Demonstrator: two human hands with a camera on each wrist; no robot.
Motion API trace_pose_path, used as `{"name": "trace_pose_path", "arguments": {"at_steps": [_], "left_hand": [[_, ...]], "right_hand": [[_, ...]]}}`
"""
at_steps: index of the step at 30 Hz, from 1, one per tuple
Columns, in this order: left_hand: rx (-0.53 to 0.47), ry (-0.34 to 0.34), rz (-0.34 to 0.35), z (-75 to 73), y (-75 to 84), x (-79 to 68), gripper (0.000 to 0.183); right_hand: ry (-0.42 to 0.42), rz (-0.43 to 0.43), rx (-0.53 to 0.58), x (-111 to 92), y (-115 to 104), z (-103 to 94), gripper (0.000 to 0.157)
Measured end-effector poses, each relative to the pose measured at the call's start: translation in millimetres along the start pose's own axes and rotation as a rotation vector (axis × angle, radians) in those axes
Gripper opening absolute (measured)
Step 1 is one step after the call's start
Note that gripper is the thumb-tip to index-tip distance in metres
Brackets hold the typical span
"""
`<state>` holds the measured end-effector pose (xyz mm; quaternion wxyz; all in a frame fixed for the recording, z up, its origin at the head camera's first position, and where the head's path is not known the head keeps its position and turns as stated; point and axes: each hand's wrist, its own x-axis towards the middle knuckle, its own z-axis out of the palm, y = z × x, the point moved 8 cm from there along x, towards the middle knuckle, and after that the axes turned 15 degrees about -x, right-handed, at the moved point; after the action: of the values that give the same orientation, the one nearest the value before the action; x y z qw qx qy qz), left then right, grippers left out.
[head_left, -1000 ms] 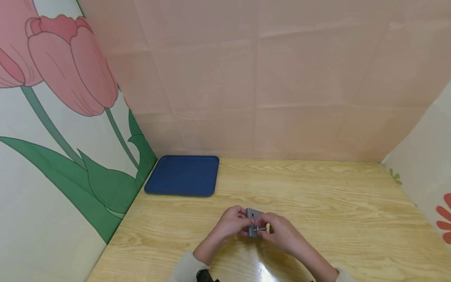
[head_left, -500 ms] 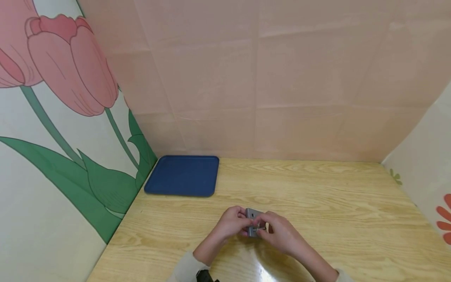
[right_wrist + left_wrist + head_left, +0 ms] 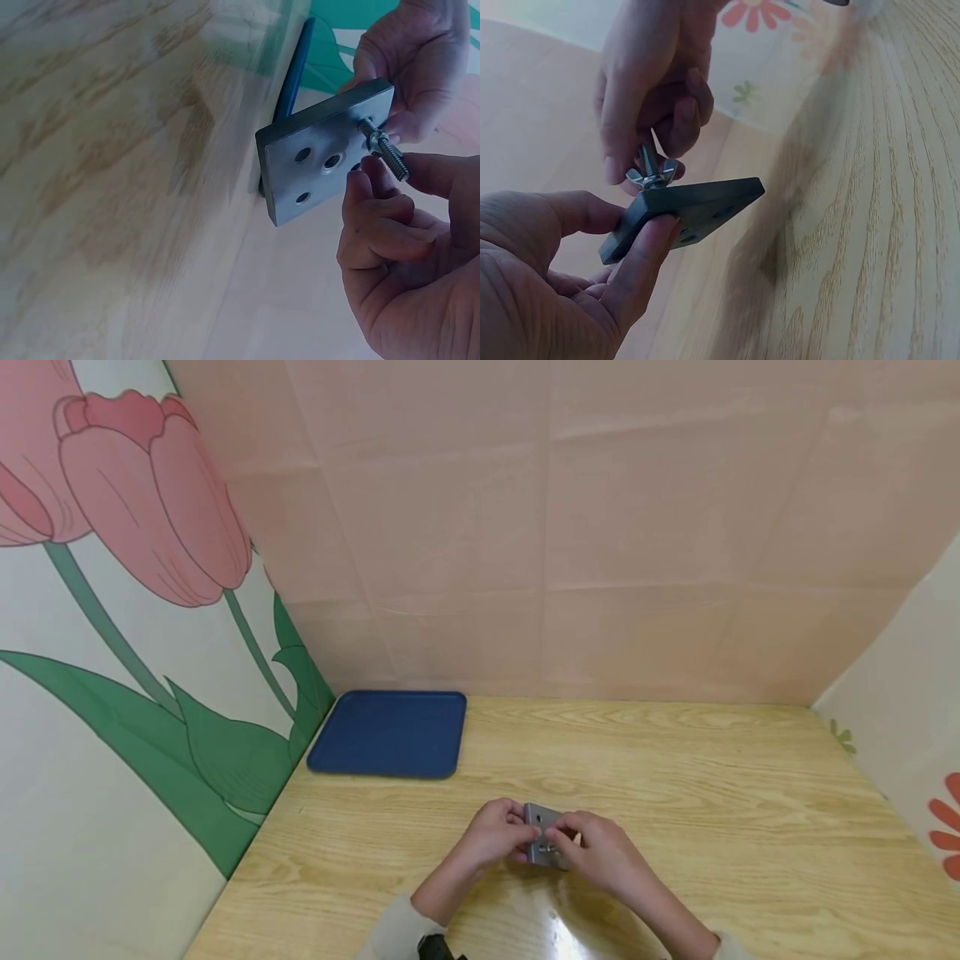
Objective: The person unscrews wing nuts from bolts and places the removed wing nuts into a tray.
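My left hand [image 3: 491, 835] grips one edge of a grey metal plate [image 3: 285, 176], thumb on one face and fingers on the other. The plate is tilted above the table and has several round holes. Through a hole near the held end stands a threaded bolt [image 3: 395, 161], with a wing nut [image 3: 654, 180] on it close to the plate's face. My right hand [image 3: 603, 852] has thumb and index finger at either side of the wing nut, pinching it; its other fingers are curled in. The far end of the bolt is hidden by my left hand.
A blue tray [image 3: 386, 735] lies at the back left of the wood-grain table [image 3: 675, 777]. A pinkish sheet [image 3: 547, 527] covers the back wall. Flower-printed panels stand at the left [image 3: 112, 693] and right [image 3: 915, 735].
My right fingers have shifted around the wing nut and bolt, the hand drawing slightly to the right and uncovering more of the plate. The left hand and plate stay nearly still.
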<state>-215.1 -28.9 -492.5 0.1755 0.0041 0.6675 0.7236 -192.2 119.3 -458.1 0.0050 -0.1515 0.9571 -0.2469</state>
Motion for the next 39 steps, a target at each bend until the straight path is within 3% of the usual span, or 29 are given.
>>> {"name": "trace_pose_path", "arguments": {"at_steps": [10, 22, 35, 39], "left_hand": [[-0.024, 0.013, 0.003, -0.7, 0.3, 0.2, 0.021], [-0.011, 0.024, 0.008, -1.6, -0.5, 0.3, 0.021], [-0.001, 0.008, -0.012, 0.4, -0.8, 0.4, 0.018], [0.004, 0.006, -0.018, 0.3, 0.1, -0.4, 0.018]], "right_hand": [[-0.051, -0.010, -0.011, 0, -1, 3.6, 0.017], [-0.082, -0.115, 0.018, -2, -9, 2.8, 0.012], [-0.036, -0.157, 0.008, -5, -14, 0.8, 0.025], [-0.017, -0.172, 0.013, -5, -15, -0.2, 0.020]]}}
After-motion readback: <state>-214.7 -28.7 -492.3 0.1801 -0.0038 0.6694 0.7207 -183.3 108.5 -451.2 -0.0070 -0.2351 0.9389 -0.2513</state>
